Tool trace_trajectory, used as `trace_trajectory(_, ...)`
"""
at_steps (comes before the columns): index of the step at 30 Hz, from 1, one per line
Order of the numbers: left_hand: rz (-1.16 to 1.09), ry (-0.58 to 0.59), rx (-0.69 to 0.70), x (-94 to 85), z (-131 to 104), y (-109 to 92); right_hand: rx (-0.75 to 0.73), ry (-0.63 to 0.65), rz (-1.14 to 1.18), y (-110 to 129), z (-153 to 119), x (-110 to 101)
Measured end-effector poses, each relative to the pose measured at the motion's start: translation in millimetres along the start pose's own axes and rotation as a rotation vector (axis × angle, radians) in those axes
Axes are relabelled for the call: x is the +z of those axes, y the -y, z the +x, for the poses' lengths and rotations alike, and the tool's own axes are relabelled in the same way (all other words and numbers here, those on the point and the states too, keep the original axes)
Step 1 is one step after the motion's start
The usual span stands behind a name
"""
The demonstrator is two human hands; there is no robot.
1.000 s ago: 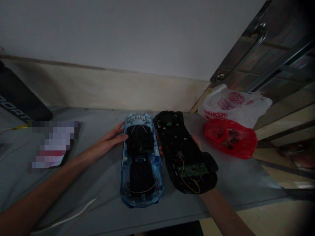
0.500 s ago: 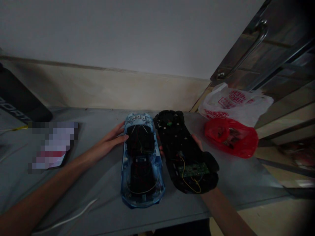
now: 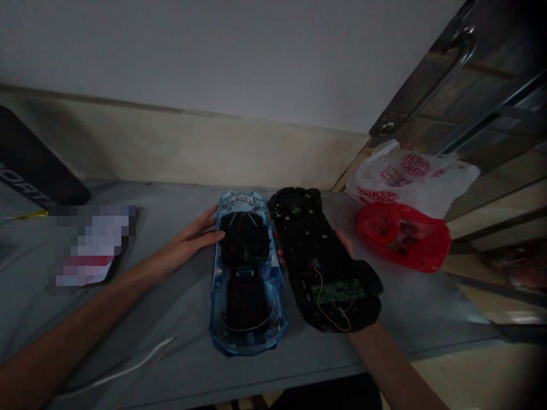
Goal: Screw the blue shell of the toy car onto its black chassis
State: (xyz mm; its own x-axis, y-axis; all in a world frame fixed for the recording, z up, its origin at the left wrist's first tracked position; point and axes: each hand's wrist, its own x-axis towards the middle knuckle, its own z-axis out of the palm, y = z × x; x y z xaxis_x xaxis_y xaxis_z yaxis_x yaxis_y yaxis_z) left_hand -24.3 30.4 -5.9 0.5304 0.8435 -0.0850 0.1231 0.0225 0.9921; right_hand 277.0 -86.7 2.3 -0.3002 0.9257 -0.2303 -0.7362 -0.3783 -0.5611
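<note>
A blue toy car body shell point(image 3: 277, 296) lies upside down on the grey table, its dark inside and thin wires facing up. My left hand point(image 3: 199, 230) grips its left edge, the thumb over the rim and the fingers along the outer side. To its right, my right hand point(image 3: 345, 242) holds the black toy car chassis point(image 3: 307, 242) from below; most of that hand is hidden under it. A green circuit board point(image 3: 337, 291) and yellow wires show near the chassis's close end. Shell and chassis are side by side, almost touching at the far end.
A phone with a blurred screen point(image 3: 96, 245) lies at left, near a black case with white lettering point(image 3: 38, 165). A white cable point(image 3: 128, 373) runs along the front. At right sit a white plastic bag point(image 3: 410, 173) and a red bag point(image 3: 404, 236), beside a metal door handle point(image 3: 444, 85).
The view has shifted slightly. Both hands keep their hold on the shell and the chassis, which stay nearly in the same place.
</note>
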Motion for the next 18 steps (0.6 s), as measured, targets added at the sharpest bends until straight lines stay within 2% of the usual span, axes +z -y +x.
trace_trajectory(6,-0.006,0.003,0.016,0.7,0.3,-0.3,-0.005,0.037,-0.041,0.5,-0.9,-1.0)
trace_trajectory(18,0.01,-0.006,-0.005,0.0,0.1,-0.6,-0.024,0.018,-0.057,0.0,-0.3,0.0)
